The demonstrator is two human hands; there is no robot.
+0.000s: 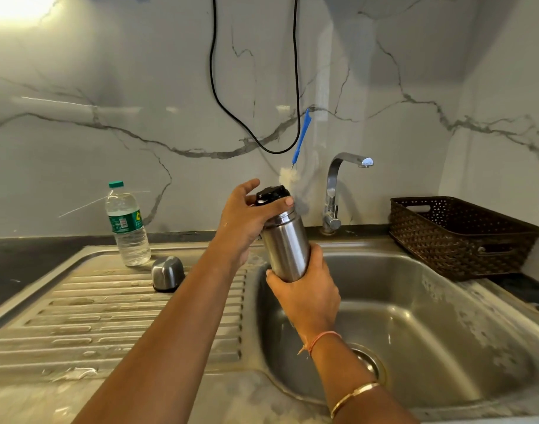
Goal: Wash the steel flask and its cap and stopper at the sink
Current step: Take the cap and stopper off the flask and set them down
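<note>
Steel flask (288, 243) is held tilted over the near-left rim of the sink (430, 316); the right hand (306, 292) wraps its lower body; the left hand (242, 221) pinches the black stopper (271, 194) in its mouth between thumb and fingers; the steel cap (167, 272) stands on the ribbed, water-stained drainboard (109, 316), just beside a plastic water bottle (127, 224); a blue-handled brush (302, 136) shows behind the flask, near the tap (334, 191); a brown woven basket (464, 240) sits on the dark desk (23, 255) at right; a black cable (213, 71) loops down the veined marble wall (109, 87).
</note>
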